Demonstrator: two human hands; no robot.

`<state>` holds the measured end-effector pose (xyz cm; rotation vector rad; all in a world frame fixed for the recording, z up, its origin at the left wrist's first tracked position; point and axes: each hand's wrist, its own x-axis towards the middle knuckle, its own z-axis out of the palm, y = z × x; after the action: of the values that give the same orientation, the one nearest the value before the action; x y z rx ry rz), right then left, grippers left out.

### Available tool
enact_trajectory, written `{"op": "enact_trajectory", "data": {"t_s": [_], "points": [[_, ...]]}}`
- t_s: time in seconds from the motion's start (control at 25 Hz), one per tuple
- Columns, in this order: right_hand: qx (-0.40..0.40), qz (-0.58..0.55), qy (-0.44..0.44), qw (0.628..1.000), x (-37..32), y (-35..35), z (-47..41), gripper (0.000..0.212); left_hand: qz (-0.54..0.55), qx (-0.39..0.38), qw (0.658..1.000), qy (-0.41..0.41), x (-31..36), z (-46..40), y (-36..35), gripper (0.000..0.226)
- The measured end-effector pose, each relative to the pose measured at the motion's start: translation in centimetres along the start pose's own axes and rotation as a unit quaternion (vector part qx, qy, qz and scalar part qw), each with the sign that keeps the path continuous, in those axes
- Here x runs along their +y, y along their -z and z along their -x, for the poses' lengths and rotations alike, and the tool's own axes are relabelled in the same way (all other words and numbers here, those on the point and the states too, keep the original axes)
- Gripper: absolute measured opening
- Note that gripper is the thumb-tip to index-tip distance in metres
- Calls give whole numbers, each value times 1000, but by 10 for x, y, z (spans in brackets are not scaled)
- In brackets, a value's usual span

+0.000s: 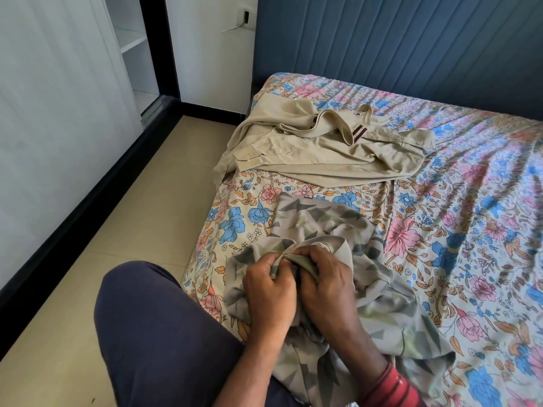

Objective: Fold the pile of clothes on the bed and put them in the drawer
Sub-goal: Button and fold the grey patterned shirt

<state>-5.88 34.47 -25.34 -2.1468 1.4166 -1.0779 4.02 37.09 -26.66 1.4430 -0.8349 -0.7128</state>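
Both hands gripped 1 bunched fold of the patterned shirt (320, 230), left hand (269, 292) beside right hand (326, 286), fingers curled into the cloth. The shirt lay crumpled on the bed (440, 230), near its edge. Beige clothes (317, 145) lay farther up.

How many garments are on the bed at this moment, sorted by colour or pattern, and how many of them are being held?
Grey-green leaf-print garment: 1, gripped by the left hand and the right hand
Beige garments: a crumpled heap lying untouched; looks like 2, though the layers overlap and the count is unsure
Total: about 3 garments, 1 held
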Motion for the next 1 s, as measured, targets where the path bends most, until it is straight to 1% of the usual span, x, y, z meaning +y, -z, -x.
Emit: {"op": "enact_trajectory", "data": {"t_s": [0.12, 0.2, 0.36, 0.44, 0.48, 0.56, 0.64, 0.68, 0.72, 0.8, 0.88, 0.92, 1.0], "points": [[1, -45, -59, 997, -3, 8, -4, 19, 22, -37, 999, -31, 3, -3, 2, 20], [-13, -39, -74, 996, -2, 13, -6, 17, 13, -56, 997, -56, 6, -4, 4, 21], [-36, 39, -17, 998, -5, 19, -9, 5, -38, -50, 991, -118, 0, -4, 4, 19], [-40, 52, 17, 998, -5, 17, -11, 2, -52, -46, 991, -117, -2, -3, 4, 18], [-42, 49, 30, 997, -4, 15, -11, 5, -35, -47, 994, -92, -2, -3, 4, 18], [-54, 29, 45, 997, -2, 12, -10, 12, 48, -66, 997, 13, 0, -3, 4, 19], [-62, 5, 44, 997, 4, 8, -6, 17, 138, -103, 978, 115, -1, -4, 6, 17], [-65, -14, 32, 997, 8, 7, -3, 17, 157, -116, 971, 138, -2, -5, 7, 17], [-70, -45, 7, 996, 10, 6, -1, 14, 159, -122, 970, 141, -3, -5, 7, 18], [-95, -146, -90, 981, 9, 9, -1, 12, 147, -122, 975, 117, -1, -6, 7, 20], [-127, -249, -196, 940, 4, 14, -8, 15, 149, -123, 977, 92, 2, -7, 8, 21], [-142, -287, -228, 919, 4, 18, -12, 16, 154, -129, 976, 82, 2, -7, 8, 20], [-166, -335, -250, 893, 6, 31, -21, 12, 180, -156, 969, 70, 5, -10, 11, 19]]}}
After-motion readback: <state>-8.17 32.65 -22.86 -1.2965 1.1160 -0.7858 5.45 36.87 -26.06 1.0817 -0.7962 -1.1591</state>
